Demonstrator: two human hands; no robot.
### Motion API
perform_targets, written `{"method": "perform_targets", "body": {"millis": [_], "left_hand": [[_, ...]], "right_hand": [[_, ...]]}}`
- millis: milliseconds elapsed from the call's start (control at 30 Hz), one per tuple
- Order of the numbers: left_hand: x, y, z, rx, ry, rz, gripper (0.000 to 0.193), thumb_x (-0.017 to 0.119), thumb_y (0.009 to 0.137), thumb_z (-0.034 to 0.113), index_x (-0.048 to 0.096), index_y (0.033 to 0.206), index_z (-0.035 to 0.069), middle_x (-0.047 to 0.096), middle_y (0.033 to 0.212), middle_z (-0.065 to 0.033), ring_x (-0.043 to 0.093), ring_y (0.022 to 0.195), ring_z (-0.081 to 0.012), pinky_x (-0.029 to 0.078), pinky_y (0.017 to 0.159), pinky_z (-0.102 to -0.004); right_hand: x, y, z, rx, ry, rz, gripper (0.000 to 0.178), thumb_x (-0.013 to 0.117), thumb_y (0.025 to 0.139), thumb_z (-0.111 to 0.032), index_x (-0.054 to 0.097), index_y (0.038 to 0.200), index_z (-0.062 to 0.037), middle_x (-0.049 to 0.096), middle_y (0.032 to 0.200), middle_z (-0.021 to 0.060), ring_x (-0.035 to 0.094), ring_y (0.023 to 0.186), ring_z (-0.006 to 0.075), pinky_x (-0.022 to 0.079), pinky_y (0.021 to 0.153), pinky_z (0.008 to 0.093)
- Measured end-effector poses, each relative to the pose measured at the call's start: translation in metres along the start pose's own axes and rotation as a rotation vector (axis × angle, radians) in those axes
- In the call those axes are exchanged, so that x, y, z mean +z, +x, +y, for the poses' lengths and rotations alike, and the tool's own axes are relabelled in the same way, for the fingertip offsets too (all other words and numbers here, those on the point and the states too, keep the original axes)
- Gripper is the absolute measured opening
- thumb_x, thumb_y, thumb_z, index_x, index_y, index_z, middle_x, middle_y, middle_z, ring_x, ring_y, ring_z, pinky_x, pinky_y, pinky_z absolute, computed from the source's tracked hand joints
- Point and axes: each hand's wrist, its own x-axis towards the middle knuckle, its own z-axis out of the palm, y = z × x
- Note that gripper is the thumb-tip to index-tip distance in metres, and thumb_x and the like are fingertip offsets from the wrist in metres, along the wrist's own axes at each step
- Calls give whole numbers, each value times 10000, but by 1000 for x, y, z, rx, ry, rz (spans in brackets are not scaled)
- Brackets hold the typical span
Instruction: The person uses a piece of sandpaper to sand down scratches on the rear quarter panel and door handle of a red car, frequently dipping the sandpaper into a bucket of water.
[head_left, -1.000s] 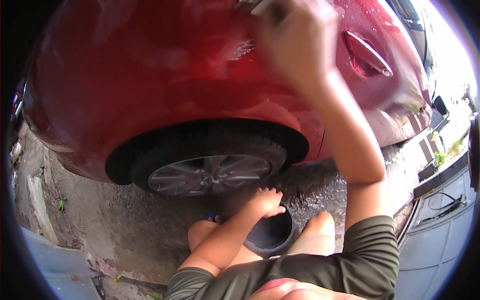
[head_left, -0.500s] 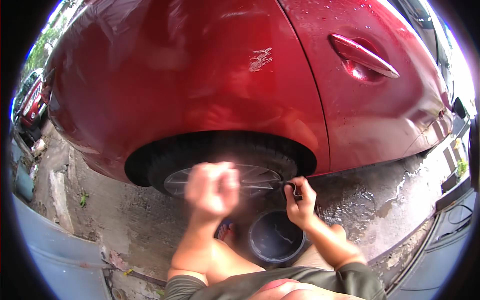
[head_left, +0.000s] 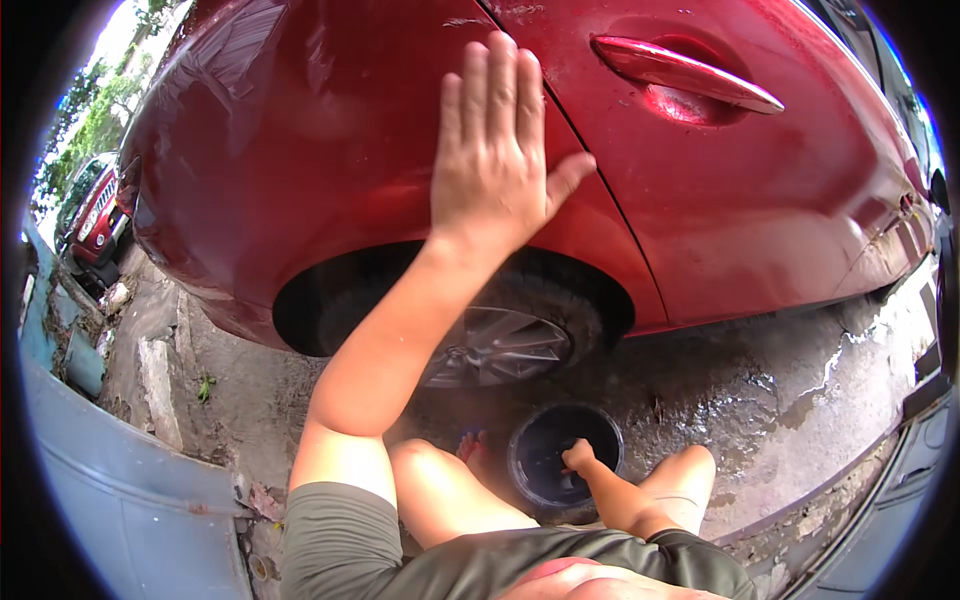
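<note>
My left hand (head_left: 490,150) is raised in front of the rear side panel of a red car (head_left: 330,170), palm toward the paint. Its fingers are stretched straight up, the thumb spread to the right, with nothing in it. Whether the palm touches the panel I cannot tell. Low down, my right hand (head_left: 577,457) reaches into a round black bucket (head_left: 535,425) on the ground between my legs. Its fingers look curled together, and what they hold is too small and dark to make out. Dark liquid seems to lie in the bucket.
Behind the bucket is the car's wheel (head_left: 500,345). A door handle (head_left: 690,75) juts out at upper right, and the lower door is dented. Wet concrete (head_left: 740,400) spreads to the right. A blue-grey panel (head_left: 130,480) borders the left; another red vehicle (head_left: 95,215) stands far left.
My left hand has risen from beside the wheel to the panel and opened flat. My right hand, which held a small dark thing near the wheel, has dropped into the bucket.
</note>
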Motion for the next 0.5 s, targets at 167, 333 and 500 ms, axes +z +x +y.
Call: {"method": "perform_targets", "body": {"millis": [167,333,500], "left_hand": [[0,-84,0,384,252,-190,965,434,990,746,272,1699,111,220,1775,-150,167,1643,-388,92,1333,-550],[-24,-57,-59,268,188,-141,851,412,979,797,329,1689,335,251,1774,-95,185,1638,-391,123,1312,-599],[-45,-16,-134,-68,190,47,838,428,1000,782,364,1676,290,359,1719,-155,330,1559,-483,277,1227,-688]], "right_hand": [[21,4,28,113,59,47,447,684,896,-7,606,1311,140,730,1155,244,773,781,380,659,547,420],[33,42,84,118,5,165,456,716,901,-81,629,1305,110,740,1145,256,778,814,397,645,612,451],[39,39,88,97,-56,86,465,734,889,-126,654,1285,104,731,1171,315,795,871,372,645,736,465]]}}
